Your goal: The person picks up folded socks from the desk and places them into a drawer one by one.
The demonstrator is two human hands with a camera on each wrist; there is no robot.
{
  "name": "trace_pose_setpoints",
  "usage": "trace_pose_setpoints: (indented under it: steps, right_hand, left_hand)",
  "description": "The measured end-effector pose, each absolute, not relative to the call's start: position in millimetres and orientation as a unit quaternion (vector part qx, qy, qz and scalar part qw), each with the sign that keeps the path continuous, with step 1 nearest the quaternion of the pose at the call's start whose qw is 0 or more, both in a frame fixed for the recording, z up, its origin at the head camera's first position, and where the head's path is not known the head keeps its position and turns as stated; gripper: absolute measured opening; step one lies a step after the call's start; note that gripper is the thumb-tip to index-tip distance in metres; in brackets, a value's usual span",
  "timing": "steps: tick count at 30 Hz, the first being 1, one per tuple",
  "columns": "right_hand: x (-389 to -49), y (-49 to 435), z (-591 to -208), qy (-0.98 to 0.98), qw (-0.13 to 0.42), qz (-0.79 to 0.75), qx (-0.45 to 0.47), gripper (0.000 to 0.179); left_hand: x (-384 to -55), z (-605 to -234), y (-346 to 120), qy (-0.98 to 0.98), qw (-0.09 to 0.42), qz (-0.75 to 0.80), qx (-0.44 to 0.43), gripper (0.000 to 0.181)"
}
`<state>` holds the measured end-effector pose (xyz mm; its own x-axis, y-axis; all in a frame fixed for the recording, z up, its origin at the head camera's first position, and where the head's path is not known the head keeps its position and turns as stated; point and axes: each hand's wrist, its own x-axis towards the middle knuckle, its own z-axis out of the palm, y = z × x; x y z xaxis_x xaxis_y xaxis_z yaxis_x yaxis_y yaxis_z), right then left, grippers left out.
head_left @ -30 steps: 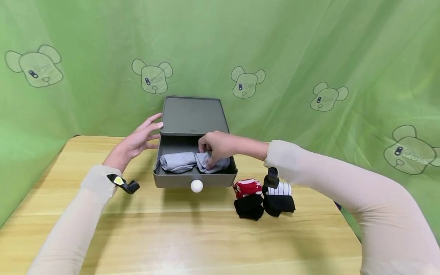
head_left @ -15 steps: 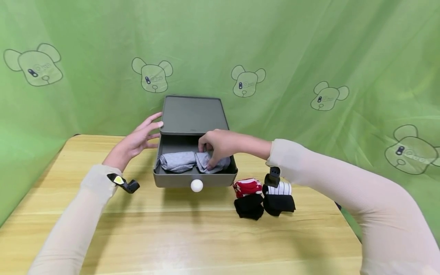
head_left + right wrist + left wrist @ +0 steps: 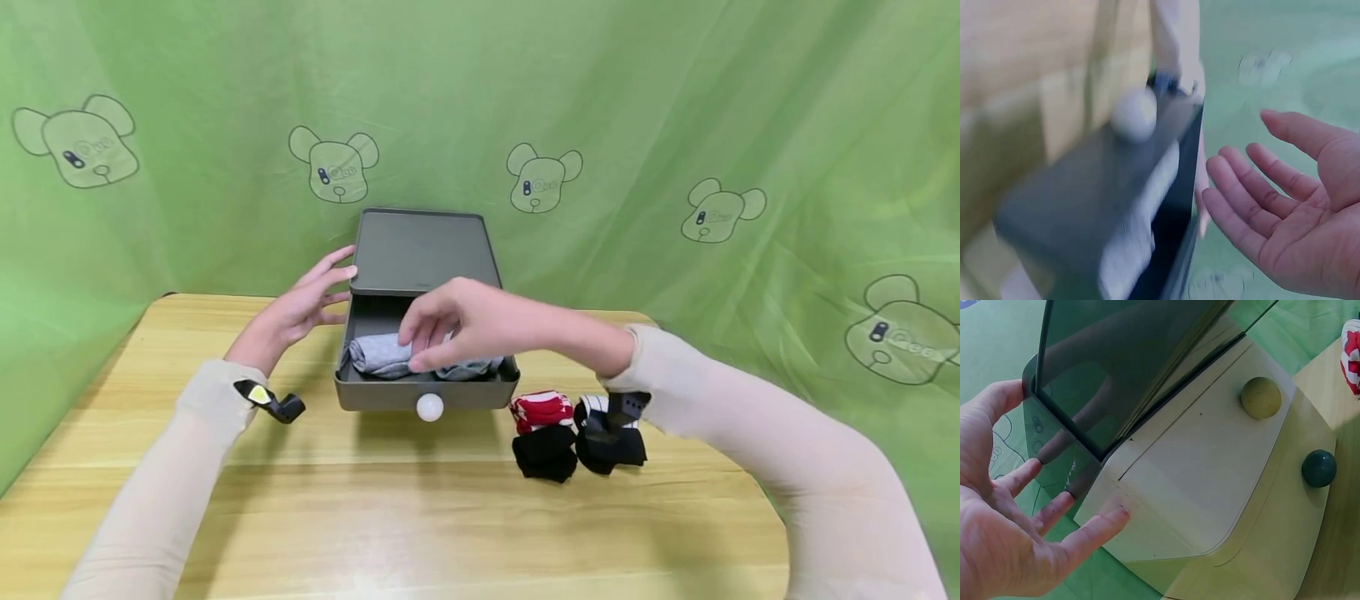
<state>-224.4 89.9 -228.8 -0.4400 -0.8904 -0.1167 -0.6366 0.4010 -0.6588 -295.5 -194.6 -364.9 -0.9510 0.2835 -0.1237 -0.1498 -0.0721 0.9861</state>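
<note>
A dark grey box (image 3: 423,250) stands on the table with its drawer (image 3: 382,396) pulled out. The drawer front carries a round white knob (image 3: 430,407). Two rolled grey cloth bundles lie side by side in the drawer: the left bundle (image 3: 371,354) and the right bundle (image 3: 472,369), both partly covered by my right hand. My left hand (image 3: 288,312) is spread at the box's left side, fingertips against it. My right hand (image 3: 480,321) hovers above the drawer; in the right wrist view the palm (image 3: 1310,244) is bare, its fingers loosely bent.
Right of the drawer lie a red-and-white folded bundle (image 3: 542,410) with a black part (image 3: 545,454), and a white striped one (image 3: 592,403) with a black part (image 3: 622,450). A green curtain (image 3: 637,100) hangs behind the wooden table (image 3: 360,517).
My right hand has let go of the right grey bundle and risen off it, moving slightly left and toward me. The left hand stays at the box's side.
</note>
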Motion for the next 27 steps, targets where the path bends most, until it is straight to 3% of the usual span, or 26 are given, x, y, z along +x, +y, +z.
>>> trace_pose_setpoints:
  steps: [3,6,10,14,18,27]
  right_hand:
    - [-203,91,-239,0.779,0.265,-0.303,-0.481,0.019]
    - [-185,96,-259,0.749,0.332,-0.337,-0.463,0.02]
    - [-173,105,-296,0.71,0.428,-0.387,-0.404,0.021]
    - [-169,115,-331,0.7,0.471,-0.423,-0.331,0.024]
    - [-165,119,-352,0.703,0.457,-0.476,-0.266,0.029]
    - [-161,118,-364,0.71,0.331,-0.587,-0.205,0.04]
  left_hand:
    - [-296,-367,-196,0.664,0.147,0.731,0.05,0.074]
    - [-297,-367,-196,0.666,0.145,0.73,0.05,0.074]
    - [-298,-367,-197,0.667,0.143,0.729,0.048,0.074]
    - [-299,-367,-198,0.668,0.145,0.728,0.048,0.074]
    - [-298,-367,-198,0.667,0.145,0.729,0.049,0.073]
    - [-298,-368,-197,0.665,0.145,0.731,0.049,0.073]
